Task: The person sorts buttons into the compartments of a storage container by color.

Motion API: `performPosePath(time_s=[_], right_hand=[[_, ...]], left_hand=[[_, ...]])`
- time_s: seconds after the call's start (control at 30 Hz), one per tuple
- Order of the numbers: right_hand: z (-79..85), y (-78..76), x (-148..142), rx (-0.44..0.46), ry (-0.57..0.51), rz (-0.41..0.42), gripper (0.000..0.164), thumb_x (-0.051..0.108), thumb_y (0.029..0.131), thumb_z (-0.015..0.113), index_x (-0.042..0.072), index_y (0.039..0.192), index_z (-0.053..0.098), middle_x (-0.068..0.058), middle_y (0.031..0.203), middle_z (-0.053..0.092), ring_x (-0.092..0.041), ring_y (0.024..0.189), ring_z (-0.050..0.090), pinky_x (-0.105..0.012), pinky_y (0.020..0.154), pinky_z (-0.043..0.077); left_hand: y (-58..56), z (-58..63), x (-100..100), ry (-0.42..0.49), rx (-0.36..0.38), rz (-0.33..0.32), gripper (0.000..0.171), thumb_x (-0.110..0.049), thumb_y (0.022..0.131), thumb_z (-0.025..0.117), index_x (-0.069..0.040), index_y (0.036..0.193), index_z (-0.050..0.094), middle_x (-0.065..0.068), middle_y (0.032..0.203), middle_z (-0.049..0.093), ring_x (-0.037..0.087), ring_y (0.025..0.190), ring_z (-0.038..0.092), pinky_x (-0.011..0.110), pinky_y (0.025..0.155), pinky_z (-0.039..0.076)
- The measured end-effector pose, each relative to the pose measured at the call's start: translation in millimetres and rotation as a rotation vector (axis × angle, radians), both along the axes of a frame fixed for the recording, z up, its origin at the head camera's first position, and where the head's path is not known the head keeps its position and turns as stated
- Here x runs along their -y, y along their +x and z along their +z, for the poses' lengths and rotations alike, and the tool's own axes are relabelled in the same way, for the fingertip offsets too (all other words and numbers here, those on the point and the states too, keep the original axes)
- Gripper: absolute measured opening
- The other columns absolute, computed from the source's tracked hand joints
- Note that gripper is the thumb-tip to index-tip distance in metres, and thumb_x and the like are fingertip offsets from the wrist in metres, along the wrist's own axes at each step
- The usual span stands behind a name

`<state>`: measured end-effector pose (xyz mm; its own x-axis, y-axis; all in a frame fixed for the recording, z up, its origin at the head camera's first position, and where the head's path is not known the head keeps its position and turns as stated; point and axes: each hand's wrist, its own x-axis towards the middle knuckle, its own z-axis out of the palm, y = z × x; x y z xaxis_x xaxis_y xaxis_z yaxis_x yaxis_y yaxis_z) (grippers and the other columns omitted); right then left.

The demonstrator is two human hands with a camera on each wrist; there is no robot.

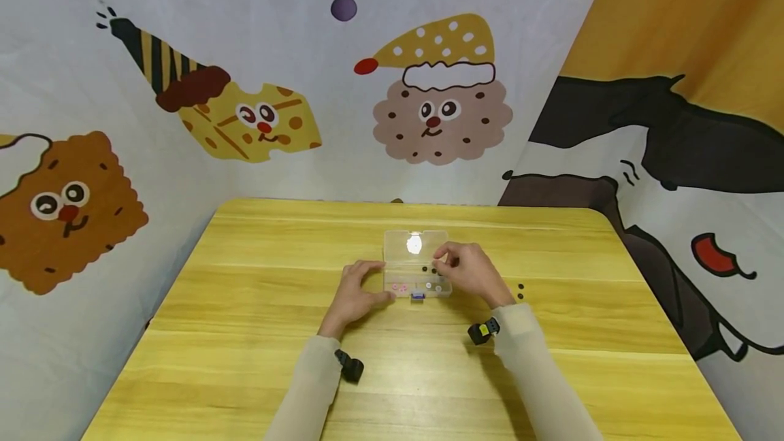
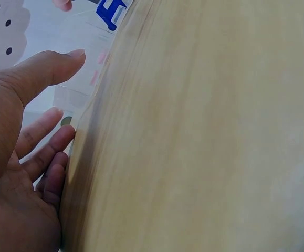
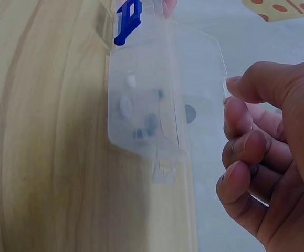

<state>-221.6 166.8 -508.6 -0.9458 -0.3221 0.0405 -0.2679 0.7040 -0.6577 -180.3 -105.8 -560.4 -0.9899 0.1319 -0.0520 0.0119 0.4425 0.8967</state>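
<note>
A clear plastic box (image 1: 407,280) with a blue latch (image 1: 418,296) lies on the table, its lid (image 1: 401,243) raised at the back. Pink buttons (image 1: 399,288), white buttons (image 1: 433,286) and black buttons (image 1: 425,269) are inside. My left hand (image 1: 355,295) holds the box at its left end, thumb at the front corner and fingers farther back. Over the right end is my right hand (image 1: 468,267), thumb and index fingertips close together, other fingers curled. A dark button (image 3: 190,114) shows just beside those fingertips; whether they pinch another I cannot tell.
Two loose black buttons (image 1: 520,291) lie on the wooden table (image 1: 245,332), right of the box by my right wrist. A cloth (image 1: 294,33) with cartoon figures hangs behind the table. Both wrists carry small black cameras (image 1: 350,366).
</note>
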Motion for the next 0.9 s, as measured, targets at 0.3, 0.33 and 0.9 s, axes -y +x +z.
performPosePath(time_s=[0.3,0.33,0.9], right_hand=[[1.0,6.8,-17.4,-0.036,0.035,-0.005,0.023,0.022,0.093,0.076,0.01,0.112,0.073,0.004,0.07,0.063,-0.012,0.059,0.053,-0.027,0.054,0.044],[1.6,7.8,-19.6,-0.048,0.044,-0.005,0.023,0.022,0.093,0.076,0.01,0.112,0.073,0.005,0.07,0.063,-0.012,0.059,0.053,-0.026,0.055,0.045],[6.8,20.6,-63.8,-0.047,0.096,-0.031,0.031,0.025,0.094,0.074,0.006,0.118,0.07,0.005,0.07,0.065,-0.009,0.048,0.056,-0.027,0.053,0.049]], left_hand=[[0.4,1.1,-0.6,-0.002,-0.009,-0.001,0.065,-0.024,0.077,0.09,-0.02,0.136,0.064,0.002,0.14,0.059,0.026,0.135,0.039,0.056,0.12,0.033],[0.3,1.1,-0.5,-0.003,-0.011,-0.001,0.065,-0.024,0.078,0.09,-0.02,0.136,0.064,0.002,0.14,0.06,0.026,0.135,0.039,0.056,0.12,0.033],[0.4,0.1,0.1,-0.013,-0.024,0.001,0.066,-0.022,0.077,0.09,-0.017,0.137,0.063,0.004,0.14,0.059,0.028,0.135,0.039,0.056,0.119,0.034]])
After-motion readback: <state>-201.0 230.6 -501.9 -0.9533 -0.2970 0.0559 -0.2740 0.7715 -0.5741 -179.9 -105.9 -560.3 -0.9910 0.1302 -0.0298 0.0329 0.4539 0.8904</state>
